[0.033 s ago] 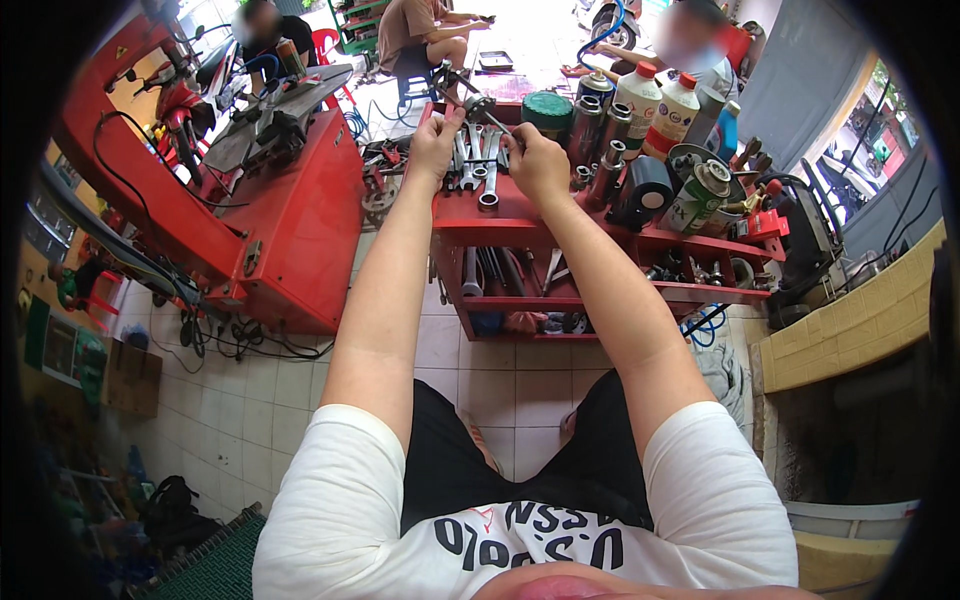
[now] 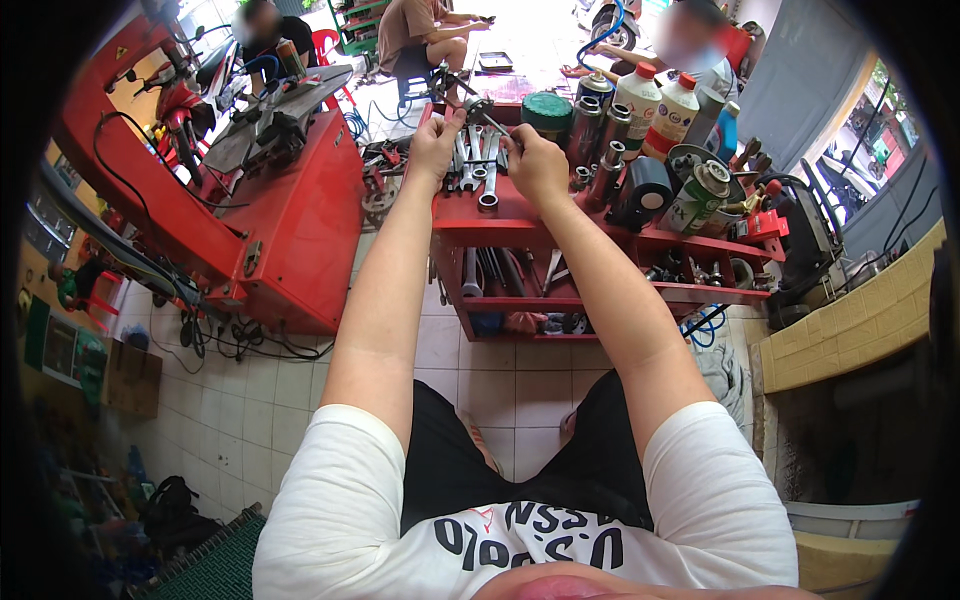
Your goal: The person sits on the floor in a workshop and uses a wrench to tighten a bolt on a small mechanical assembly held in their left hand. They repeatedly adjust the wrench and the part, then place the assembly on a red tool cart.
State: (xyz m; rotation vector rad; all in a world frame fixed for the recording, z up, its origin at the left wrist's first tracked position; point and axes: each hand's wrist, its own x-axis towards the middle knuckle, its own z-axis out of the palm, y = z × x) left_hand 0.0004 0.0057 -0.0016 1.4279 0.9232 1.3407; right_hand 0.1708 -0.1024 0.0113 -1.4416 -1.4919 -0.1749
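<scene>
Above the far left part of the red tool cart (image 2: 560, 232), both my hands are raised at a dark metal part with a round piece (image 2: 480, 104). My left hand (image 2: 434, 150) is closed on this metal part, thumb pointing up. My right hand (image 2: 540, 163) is closed around a thin metal rod-like tool (image 2: 495, 126), whose far end reaches the round piece. My fingers hide the tool's near end, so its exact kind does not show. Below and between my hands, several wrenches lie on the cart top, among them a ring-ended wrench (image 2: 488, 190).
Right of my right hand stand metal sockets (image 2: 607, 172), white bottles with red caps (image 2: 672, 112), a green-lidded tub (image 2: 547, 112) and a spray can (image 2: 706, 190). A red machine (image 2: 290, 225) stands at left. Other people sit beyond the cart, one in brown (image 2: 408, 35).
</scene>
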